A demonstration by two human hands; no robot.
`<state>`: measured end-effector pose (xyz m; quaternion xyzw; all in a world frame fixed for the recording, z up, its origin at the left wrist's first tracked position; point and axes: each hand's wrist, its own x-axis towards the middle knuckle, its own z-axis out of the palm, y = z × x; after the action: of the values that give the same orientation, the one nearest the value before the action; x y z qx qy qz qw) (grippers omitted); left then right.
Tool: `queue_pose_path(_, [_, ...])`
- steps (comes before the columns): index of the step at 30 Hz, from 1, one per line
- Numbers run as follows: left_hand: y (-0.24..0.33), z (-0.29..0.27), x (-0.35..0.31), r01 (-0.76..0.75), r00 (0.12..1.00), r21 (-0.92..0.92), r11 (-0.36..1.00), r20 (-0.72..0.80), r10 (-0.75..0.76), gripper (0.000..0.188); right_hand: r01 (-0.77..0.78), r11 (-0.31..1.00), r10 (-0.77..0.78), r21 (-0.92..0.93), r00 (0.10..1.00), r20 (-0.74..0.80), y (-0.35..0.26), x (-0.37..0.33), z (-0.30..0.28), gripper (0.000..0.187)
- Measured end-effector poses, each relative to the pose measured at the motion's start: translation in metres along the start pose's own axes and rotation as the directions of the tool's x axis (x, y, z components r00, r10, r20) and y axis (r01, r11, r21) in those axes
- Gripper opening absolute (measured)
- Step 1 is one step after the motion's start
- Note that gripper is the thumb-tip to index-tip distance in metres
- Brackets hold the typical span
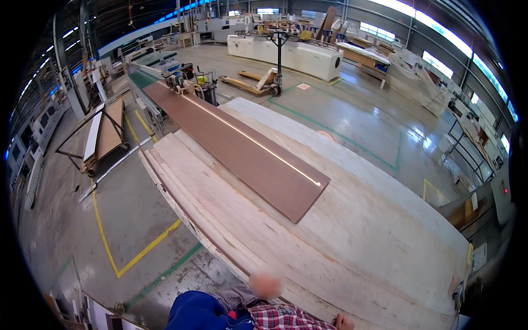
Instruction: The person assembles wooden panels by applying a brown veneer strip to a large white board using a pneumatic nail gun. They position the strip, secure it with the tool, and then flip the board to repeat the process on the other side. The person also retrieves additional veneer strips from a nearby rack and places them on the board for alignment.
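Low in the view, my left hand [266, 285], beyond a plaid sleeve, is smeared; its fingers cannot be made out. It is by the near edge of a broad stack of pale wooden sheets [379, 247]. Further right, beyond a red plaid sleeve [283, 317], my right hand [344, 322] is curled closed beside the same stack; what it holds, if anything, is hidden. A long brown board [242, 159] lies across the stack, apart from both hands. A narrow bright line runs along it, ending in a rounded spot near the close end.
The board's far end reaches a green-topped bench [142, 78] beside a machine [184, 82]. Behind stands a pallet truck [267, 82], and further back a long white cabinet [286, 55]. On the left, a metal-framed cart [104, 135] carries panels. Yellow and green lines mark the grey floor [159, 209].
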<state>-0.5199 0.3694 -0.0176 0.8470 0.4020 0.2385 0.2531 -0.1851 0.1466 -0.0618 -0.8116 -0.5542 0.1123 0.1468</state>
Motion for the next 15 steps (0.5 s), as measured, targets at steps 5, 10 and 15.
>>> queue_pose_path(5, [0.000,0.002,0.000,0.022,0.999,0.034,0.999,-0.048,-0.020,0.024,0.024,0.998,-0.022,0.056,0.999,-0.044,-0.011,0.003,-0.008,0.031])
queue_pose_path(10, [-0.004,0.001,-0.002,-0.053,0.995,0.088,0.995,-0.076,0.060,0.022,0.013,1.000,-0.015,0.022,0.999,0.051,-0.011,0.016,-0.002,0.035])
queue_pose_path(15, [-0.003,0.000,-0.006,-0.008,1.000,0.097,0.995,-0.017,0.009,0.019,0.013,0.999,-0.018,0.052,0.995,0.094,0.002,0.017,0.004,0.035])
